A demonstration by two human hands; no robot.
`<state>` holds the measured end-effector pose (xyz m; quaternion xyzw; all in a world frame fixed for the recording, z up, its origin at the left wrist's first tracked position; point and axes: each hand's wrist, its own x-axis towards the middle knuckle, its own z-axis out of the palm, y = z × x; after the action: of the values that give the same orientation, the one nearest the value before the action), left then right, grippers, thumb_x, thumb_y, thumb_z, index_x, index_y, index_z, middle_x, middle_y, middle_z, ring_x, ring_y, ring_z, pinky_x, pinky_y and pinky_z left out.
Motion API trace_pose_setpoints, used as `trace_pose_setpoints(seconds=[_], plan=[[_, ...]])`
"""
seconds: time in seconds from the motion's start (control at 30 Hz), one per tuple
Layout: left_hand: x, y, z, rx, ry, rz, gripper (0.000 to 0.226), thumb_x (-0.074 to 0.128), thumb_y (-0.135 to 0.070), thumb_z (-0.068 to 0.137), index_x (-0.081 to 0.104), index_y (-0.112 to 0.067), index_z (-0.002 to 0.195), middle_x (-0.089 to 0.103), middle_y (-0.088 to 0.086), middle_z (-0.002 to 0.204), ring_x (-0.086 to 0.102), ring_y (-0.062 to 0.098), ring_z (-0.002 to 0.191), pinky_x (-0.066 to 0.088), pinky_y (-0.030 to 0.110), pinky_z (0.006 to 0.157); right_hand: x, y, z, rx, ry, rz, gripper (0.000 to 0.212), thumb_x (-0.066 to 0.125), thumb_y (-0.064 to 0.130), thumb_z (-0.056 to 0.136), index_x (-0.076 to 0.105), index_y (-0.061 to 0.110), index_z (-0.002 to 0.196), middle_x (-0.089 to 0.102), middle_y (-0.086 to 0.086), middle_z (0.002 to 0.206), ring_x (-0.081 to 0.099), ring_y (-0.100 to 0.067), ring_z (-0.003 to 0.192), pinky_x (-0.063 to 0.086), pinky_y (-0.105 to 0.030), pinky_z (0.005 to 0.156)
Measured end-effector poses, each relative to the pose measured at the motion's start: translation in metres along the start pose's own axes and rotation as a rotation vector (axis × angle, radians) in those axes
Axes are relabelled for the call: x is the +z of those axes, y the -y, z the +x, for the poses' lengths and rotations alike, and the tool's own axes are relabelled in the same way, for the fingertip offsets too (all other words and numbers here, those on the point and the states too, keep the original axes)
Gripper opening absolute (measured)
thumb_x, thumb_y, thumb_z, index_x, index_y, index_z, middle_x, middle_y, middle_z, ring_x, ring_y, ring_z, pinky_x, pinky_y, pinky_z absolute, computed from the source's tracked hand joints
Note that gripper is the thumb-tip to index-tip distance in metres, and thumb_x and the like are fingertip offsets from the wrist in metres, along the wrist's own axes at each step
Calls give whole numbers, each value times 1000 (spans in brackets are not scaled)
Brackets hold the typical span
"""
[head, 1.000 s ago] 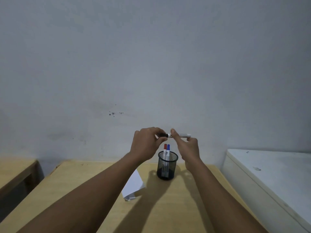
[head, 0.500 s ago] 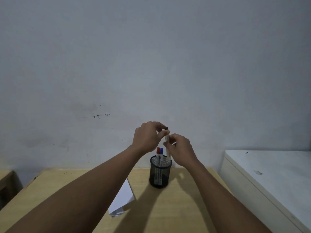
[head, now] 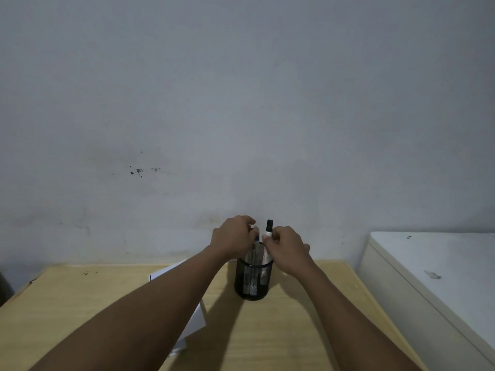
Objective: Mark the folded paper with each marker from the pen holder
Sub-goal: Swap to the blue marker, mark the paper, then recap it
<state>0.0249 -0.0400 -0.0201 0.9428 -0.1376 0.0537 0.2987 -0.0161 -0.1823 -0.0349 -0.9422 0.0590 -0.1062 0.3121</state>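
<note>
Lowering the black-capped marker (head: pixel 268 231) into the mesh pen holder (head: pixel 253 281) mid-bench, the right hand (head: pixel 288 249) is pinching its barrel; the left hand (head: pixel 234 236) is curling onto another marker, risking toppling the holder onto the folded paper (head: pixel 194 321) nearer the bench's left edge.

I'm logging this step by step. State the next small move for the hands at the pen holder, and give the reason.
Probably: right hand lets go of the black-capped marker, since it stands upright, capped, its lower end already inside the mesh pen holder. The left hand is closing on a blue-capped marker beside it, likely the next one to lift toward the folded paper.
</note>
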Motion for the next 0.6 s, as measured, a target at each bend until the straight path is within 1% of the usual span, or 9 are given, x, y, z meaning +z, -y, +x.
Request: trace_pose_setpoints(seconds=[0.07,0.1,0.17,0.2,0.23,0.3,0.4,0.53,0.6], plan=[[2,1,3,7,17,-7,30,52,-35,98,66,-23,122,71,0,122,63,25,113,49,51,98,3,-1,1,-7,10,-40,34,47,45,101,45,29,71,55,-1,103,55,-23,86,31,-43,89],[3,2,4,7,23,-20,27,53,-33,98,69,-23,117,72,0,119,64,25,110,50,50,97,5,-3,1,-10,14,-63,30,47,44,101,51,29,76,51,0,106,56,-24,89,30,-43,90],[5,5,8,-9,18,-76,22,57,-31,94,72,-25,108,73,-1,113,65,24,106,51,50,95,7,-3,1,-23,14,-81,28,47,44,102,65,23,100,47,0,115,60,-25,100,27,-43,91],[6,7,10,-22,12,-125,18,59,-30,93,73,-26,103,74,-1,108,66,24,104,53,49,93,8,-2,0,-24,7,-74,31,46,44,102,67,21,107,46,0,117,61,-25,102,26,-42,91],[6,9,11,-33,7,-175,14,61,-28,91,73,-26,97,75,-2,103,67,23,101,54,49,92,8,-1,-1,-20,4,-63,31,45,44,103,67,21,107,46,0,116,61,-25,102,26,-41,89],[7,9,12,-41,6,-247,9,63,-24,90,71,-27,86,75,-2,97,67,21,98,55,49,91,8,2,-2,-8,-3,-42,30,43,44,104,62,22,95,45,-1,113,60,-26,98,26,-41,88],[4,6,10,-57,-1,-326,17,65,-23,89,67,-30,74,72,-9,85,68,18,94,55,49,90,8,5,-3,8,-20,-37,33,41,44,104,58,21,89,45,-3,112,59,-27,94,25,-39,87],[0,3,9,-73,-6,-391,13,66,-28,84,67,-30,72,72,-9,79,70,19,90,54,51,92,9,8,-3,21,-19,-33,40,42,47,103,65,18,118,45,-2,123,62,-27,102,25,-40,91],[-4,-2,6,-67,-38,-404,10,64,-34,81,67,-31,72,73,-12,80,70,19,88,50,55,95,8,10,-4,38,-45,14,44,40,49,103,63,19,126,48,-2,128,60,-23,94,27,-42,97]])
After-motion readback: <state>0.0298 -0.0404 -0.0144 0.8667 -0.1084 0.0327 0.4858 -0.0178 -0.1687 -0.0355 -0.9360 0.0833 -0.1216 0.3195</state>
